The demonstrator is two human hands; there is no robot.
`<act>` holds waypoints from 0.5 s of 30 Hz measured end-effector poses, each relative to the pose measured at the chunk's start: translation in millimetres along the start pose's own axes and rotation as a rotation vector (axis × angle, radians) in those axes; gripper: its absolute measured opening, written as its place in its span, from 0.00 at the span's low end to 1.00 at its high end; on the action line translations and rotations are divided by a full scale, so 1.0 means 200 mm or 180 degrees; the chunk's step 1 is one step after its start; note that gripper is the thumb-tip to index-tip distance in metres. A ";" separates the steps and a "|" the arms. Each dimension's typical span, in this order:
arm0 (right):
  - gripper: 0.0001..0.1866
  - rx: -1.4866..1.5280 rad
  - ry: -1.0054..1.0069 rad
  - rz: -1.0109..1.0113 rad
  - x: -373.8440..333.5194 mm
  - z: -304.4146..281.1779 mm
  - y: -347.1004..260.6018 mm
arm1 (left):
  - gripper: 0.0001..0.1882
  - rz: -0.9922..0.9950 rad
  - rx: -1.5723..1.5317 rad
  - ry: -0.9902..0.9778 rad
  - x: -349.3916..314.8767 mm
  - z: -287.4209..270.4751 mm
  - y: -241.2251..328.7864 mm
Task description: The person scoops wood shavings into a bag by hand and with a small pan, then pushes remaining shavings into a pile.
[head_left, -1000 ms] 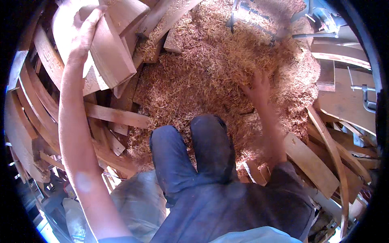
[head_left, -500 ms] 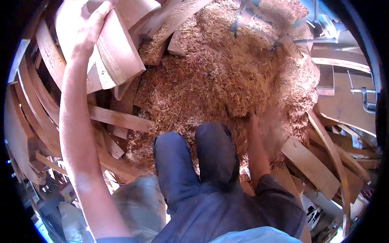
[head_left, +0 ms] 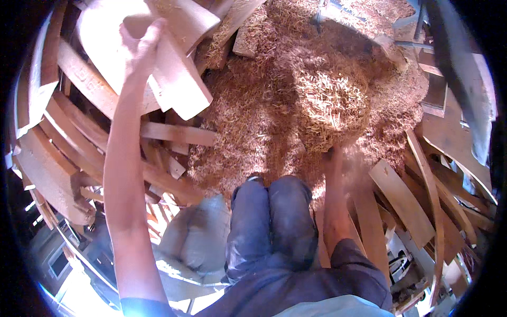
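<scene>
Up at the left, my left hand (head_left: 140,39) rests on a pile of pale wooden boards (head_left: 182,87). Its thumb stands apart from the fingers, and bright light washes out part of it. My right hand (head_left: 332,150) is at the near underside of a thick clump of wood shavings (head_left: 332,100); the clump hides its fingers. This clump looks lighter and coarser than the reddish-brown heap of shavings (head_left: 248,121) around it, and seems to sit on the hand. Slight blur covers the right forearm.
My knees (head_left: 272,203) are at the heap's near edge. Curved planks (head_left: 79,127) crowd the left side. Loose boards (head_left: 404,203) and a thin bent strip (head_left: 428,195) lie at the right. A stuffed grey sack (head_left: 198,240) is beside my left leg.
The view has shifted, so most things sit further right and my knees look closer together. The shavings clump above my right hand stands out more. My left hand remains on the boards.
</scene>
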State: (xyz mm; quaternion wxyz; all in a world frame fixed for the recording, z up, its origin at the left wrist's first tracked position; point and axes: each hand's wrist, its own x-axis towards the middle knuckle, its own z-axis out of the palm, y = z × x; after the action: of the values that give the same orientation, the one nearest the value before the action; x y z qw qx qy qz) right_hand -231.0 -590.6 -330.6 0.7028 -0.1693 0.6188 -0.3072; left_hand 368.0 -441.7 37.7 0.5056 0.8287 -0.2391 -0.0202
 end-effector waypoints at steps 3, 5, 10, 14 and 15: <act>0.11 -0.0227 -0.0222 -0.0602 -0.31 0.05 -0.10 | 0.56 -0.0267 0.0535 0.0000 0.06 0.04 -0.07; 0.09 -0.1332 -0.0357 -0.1686 -0.57 0.13 -0.14 | 0.65 -0.0281 0.0466 -0.0404 0.03 -0.06 -0.06; 0.18 -0.3073 -0.0623 -0.2535 -1.16 -0.12 -0.37 | 0.57 -0.0632 0.1771 -0.0925 -0.30 -0.25 0.11; 0.18 -0.2868 -0.1025 -0.2179 -1.60 0.01 -0.56 | 0.40 -0.1490 0.0766 -0.0803 -1.09 -0.79 0.57; 0.18 -0.2883 -0.1216 -0.2129 -1.71 0.07 -0.60 | 0.41 -0.1619 0.0531 -0.0636 -1.37 -0.92 0.55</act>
State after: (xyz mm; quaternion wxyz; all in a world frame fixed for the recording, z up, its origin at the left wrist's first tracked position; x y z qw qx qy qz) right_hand -259.2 -463.9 7.1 0.5246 -0.6904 0.4640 -0.1814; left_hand 134.8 -217.3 164.3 0.3883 0.8947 -0.0731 -0.2082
